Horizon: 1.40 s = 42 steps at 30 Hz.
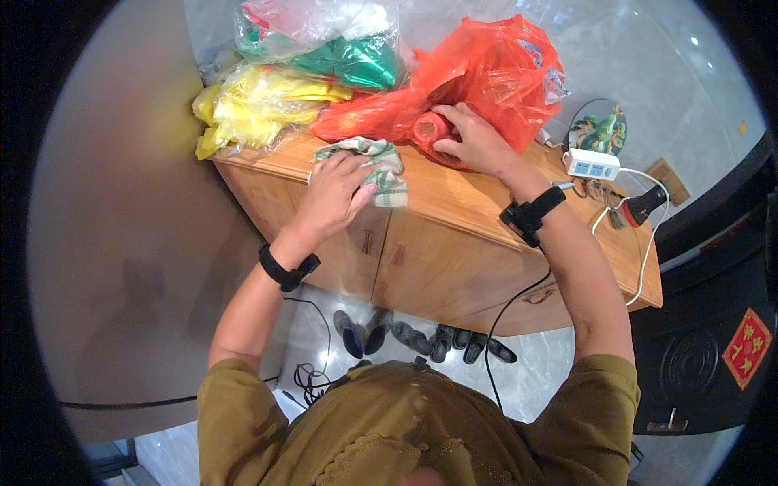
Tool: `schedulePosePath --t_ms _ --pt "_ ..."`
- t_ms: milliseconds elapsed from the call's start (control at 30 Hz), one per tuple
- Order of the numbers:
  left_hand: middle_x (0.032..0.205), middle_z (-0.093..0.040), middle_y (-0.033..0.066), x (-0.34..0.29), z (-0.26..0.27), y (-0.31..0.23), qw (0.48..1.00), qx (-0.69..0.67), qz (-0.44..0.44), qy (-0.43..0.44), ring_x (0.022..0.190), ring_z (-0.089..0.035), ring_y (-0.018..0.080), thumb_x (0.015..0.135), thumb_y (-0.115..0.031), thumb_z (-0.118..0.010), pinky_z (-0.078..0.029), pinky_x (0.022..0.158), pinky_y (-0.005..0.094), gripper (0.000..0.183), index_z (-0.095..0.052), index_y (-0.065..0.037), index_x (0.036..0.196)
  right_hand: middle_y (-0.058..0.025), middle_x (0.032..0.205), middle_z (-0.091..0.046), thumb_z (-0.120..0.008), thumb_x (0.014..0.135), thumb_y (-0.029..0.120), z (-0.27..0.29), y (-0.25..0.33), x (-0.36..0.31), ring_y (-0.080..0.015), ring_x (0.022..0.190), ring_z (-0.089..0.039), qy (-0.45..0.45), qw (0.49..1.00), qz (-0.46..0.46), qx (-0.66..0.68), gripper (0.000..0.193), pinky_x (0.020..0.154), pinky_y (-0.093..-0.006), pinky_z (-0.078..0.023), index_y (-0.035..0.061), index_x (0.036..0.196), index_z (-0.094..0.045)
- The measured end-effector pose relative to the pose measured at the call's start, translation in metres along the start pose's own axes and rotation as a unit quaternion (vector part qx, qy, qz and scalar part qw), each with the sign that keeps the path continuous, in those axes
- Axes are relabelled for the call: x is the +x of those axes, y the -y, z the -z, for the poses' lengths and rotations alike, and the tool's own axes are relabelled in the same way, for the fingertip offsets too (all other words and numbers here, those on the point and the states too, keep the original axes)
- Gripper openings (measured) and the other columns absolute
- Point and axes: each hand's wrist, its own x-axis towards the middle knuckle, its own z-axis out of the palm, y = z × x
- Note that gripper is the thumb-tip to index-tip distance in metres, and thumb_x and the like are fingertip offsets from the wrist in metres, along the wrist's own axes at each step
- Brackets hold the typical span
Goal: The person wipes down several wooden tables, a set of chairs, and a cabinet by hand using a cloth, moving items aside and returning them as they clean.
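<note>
My left hand [336, 190] presses down on a crumpled white-and-green checked cloth [389, 174] at the front edge of a wooden cabinet top. Its fingers curl over the cloth, with the thumb out to the right. Further right, my right hand [474, 142] grips a large red plastic bag [486, 73], thumb and fingers around a round red end [429, 130] that sticks out toward me. What fills the bag is mostly hidden. Clear bags with yellow plastic [263, 105] and green plastic [356, 61] lie piled behind the cloth.
On the cabinet's [454, 259] right end are a white power strip [592, 164] with a cord, a black-and-red flashlight [644, 206] and a round decorated plate [598, 128]. Several dark shoes [442, 342] line the floor below. Black cables hang near both arms.
</note>
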Motion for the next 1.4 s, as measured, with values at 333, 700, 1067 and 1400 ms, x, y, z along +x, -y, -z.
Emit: schedulePosePath --t_ms 333,700,1067,1400 --pt "0.113 -0.061 0.0153 -0.018 0.041 0.074 0.993 0.07 0.095 0.005 0.109 -0.053 0.0343 0.096 -0.027 -0.047 -0.04 0.094 0.043 0.035 -0.06 -0.003 0.117 -0.0118 0.122 -0.058 -0.065 0.09 0.018 0.062 0.033 -0.045 -0.0172 0.112 -0.056 0.167 0.931 -0.097 0.31 0.053 0.097 -0.0305 -0.045 0.0 0.136 -0.046" --pt "0.129 -0.057 0.0141 -0.024 0.011 0.012 0.997 0.067 0.029 -0.025 0.121 -0.051 0.0339 0.087 -0.015 -0.06 -0.038 0.101 0.0443 0.036 -0.059 -0.003 0.121 -0.0101 0.107 -0.064 -0.066 0.084 0.006 0.086 0.017 -0.191 -0.0123 0.092 -0.061 -0.03 0.94 -0.233 0.248 0.036 0.081 -0.027 -0.05 0.0013 0.119 -0.06" --pt "0.13 -0.058 0.008 0.023 -0.043 -0.099 0.986 -0.085 -0.131 0.05 0.119 -0.053 0.0294 0.08 -0.015 -0.067 -0.039 0.1 0.0438 0.046 -0.059 -0.013 0.125 -0.0162 0.102 -0.06 -0.071 0.076 0.013 0.063 -0.046 -0.188 -0.0347 0.096 -0.059 -0.066 0.991 -0.105 -0.048 0.033 0.083 -0.0403 -0.049 0.0047 0.108 -0.065" --pt "0.134 -0.054 0.0072 0.054 -0.084 -0.16 0.963 -0.159 -0.204 0.08 0.12 -0.051 0.031 0.082 -0.015 -0.064 -0.039 0.1 0.043 0.046 -0.056 -0.016 0.128 -0.0204 0.117 -0.057 -0.071 0.076 0.015 0.047 -0.086 -0.144 -0.0382 0.104 -0.058 -0.038 0.989 -0.106 -0.097 0.041 0.087 -0.0428 -0.048 0.006 0.115 -0.062"
